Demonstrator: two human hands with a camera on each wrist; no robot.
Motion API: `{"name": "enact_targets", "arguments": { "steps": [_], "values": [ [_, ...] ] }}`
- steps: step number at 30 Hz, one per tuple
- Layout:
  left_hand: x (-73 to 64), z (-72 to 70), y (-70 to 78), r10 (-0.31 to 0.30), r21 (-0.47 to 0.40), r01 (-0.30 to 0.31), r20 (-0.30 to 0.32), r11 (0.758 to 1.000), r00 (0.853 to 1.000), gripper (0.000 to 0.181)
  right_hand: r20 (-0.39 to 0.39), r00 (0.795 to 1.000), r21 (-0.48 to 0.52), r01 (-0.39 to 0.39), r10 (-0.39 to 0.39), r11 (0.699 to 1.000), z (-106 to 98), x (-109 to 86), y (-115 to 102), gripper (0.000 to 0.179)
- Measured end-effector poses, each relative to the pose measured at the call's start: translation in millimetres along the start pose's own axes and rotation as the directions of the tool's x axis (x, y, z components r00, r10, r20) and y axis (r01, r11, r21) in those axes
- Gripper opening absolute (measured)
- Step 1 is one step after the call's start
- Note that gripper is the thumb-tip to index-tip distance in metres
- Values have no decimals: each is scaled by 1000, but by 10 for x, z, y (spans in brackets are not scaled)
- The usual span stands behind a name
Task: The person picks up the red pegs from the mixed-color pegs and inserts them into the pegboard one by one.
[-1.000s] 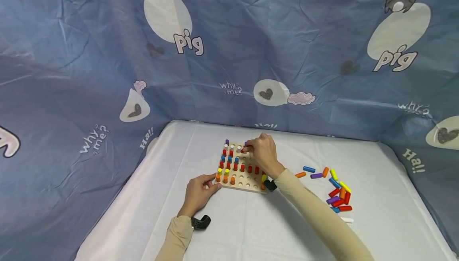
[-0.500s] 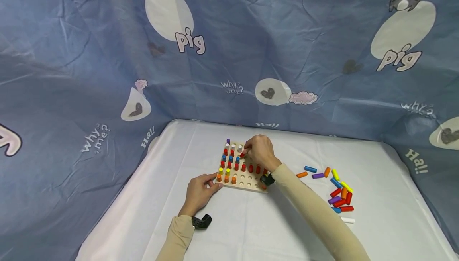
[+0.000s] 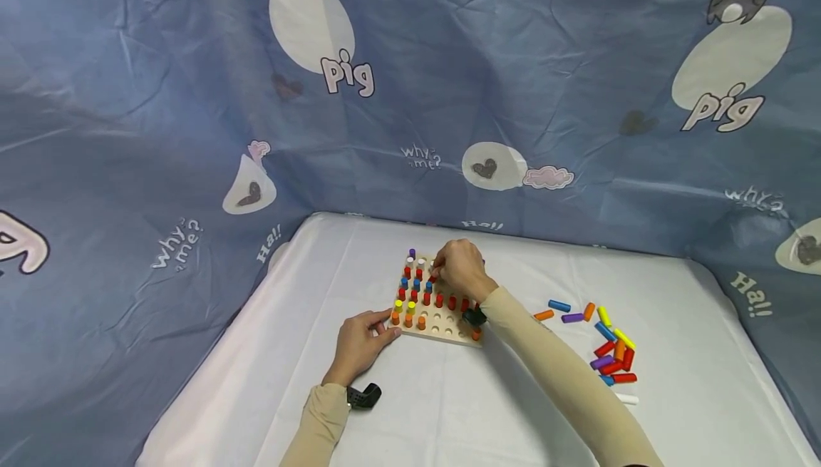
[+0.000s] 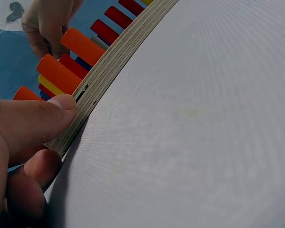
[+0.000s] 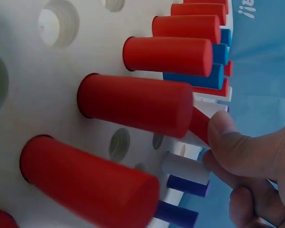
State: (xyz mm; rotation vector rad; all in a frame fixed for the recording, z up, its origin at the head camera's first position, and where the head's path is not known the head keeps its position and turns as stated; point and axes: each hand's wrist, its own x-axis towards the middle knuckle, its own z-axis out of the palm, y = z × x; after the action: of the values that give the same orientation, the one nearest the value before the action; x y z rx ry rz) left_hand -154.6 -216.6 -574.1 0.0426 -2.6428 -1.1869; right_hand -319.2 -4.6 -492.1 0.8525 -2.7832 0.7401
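Note:
A wooden pegboard carries rows of coloured pegs on the white-covered table. My left hand grips its near left corner. In the left wrist view, the thumb lies over the corner beside the orange pegs. Above the board's back half, my right hand pinches a red peg between thumb and finger. White pegs stand near those fingertips. A nearer red peg partly covers the held one, so whether it sits in a hole cannot be seen.
Loose pegs in several colours lie right of the board, among them a blue peg, a purple peg and a white peg. A blue printed cloth hangs behind the table.
My right hand has moved slightly left and toward the front of the board, bringing the red peg from beside the white row to the red row behind the blue pegs. My left hand keeps its grip.

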Motion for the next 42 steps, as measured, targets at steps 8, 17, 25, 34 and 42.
{"name": "enact_targets", "arguments": {
  "steps": [8, 17, 25, 34, 42],
  "values": [
    [-16, -3, 15, 20, 12, -20, 5, 1000, 1000, 42, -2, 997, -76, 75, -76, 994, 58, -6, -33, 7],
    [-46, 1, 21, 16, -3, -16, -4, 1000, 1000, 42, 15, 996, -75, 86, -85, 993, 112, -34, -119, 12],
    [-43, -5, 20, 29, -9, -29, -19, 1000, 999, 41, 42, 998, -14, 53, -52, 999, 73, -42, -127, 11],
    [-31, -9, 25, 28, -15, -28, -5, 1000, 1000, 42, 94, 991, 12, 99, -100, 995, 2, -55, -87, 23],
    [-13, 3, 57, 17, -13, -17, -7, 1000, 1000, 42, 128, 978, 16, 163, -163, 987, -350, -115, 25, 21]
  ]
}}
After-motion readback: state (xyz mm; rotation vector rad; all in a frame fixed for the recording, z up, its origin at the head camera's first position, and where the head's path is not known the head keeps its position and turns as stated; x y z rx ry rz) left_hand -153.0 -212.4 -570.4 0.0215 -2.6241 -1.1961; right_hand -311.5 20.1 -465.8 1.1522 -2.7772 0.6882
